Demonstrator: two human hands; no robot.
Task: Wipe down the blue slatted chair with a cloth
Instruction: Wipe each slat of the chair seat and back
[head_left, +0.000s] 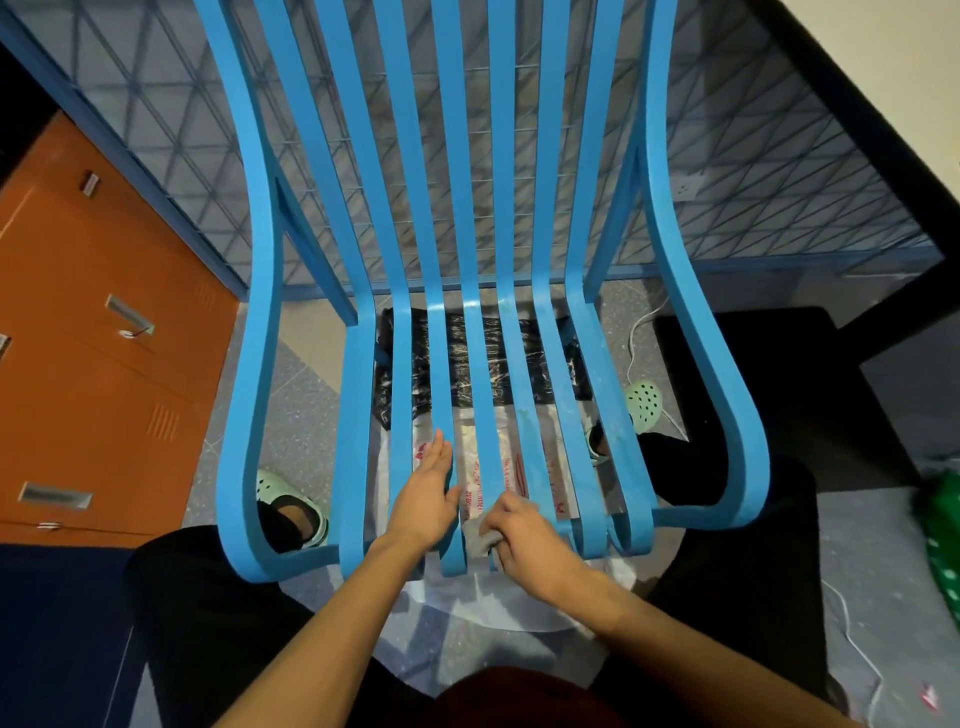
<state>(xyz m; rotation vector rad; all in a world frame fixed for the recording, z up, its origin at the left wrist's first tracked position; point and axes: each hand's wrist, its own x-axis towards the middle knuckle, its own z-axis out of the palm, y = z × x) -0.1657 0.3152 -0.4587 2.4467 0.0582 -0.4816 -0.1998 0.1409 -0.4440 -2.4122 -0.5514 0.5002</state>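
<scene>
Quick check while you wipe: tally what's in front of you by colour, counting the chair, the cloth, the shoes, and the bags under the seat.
Blue: 1, the slatted chair
Grey: 1, the cloth gripped in the right hand
Mint green: 2, the left clog and the right clog
Black: 1, the plastic bag
White: 1, the printed plastic bag
Total: 6
</scene>
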